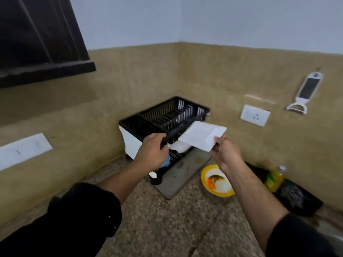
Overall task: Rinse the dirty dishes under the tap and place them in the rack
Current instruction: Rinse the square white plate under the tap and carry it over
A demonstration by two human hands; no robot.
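A black and white two-tier dish rack (141, 125) stands in the corner of the speckled counter. My left hand (151, 150) grips the front rim of its upper tier. My right hand (225, 152) pinches a corner of a white square plate (203, 135) and holds it tilted just above the rack's right front edge. Under the plate, something white (181, 147) lies in the lower tier, and a blue item (165, 162) shows below my left hand. A yellow plate (206, 178) with food scraps sits on the counter to the right of the rack.
A grey drip tray (179, 179) lies under the rack. A yellow-green bottle (274, 179) and a black tray (297, 199) stand by the right wall. On that wall are a socket (255, 115) and a hanging white peeler (307, 93). A dark window (37, 38) is at upper left.
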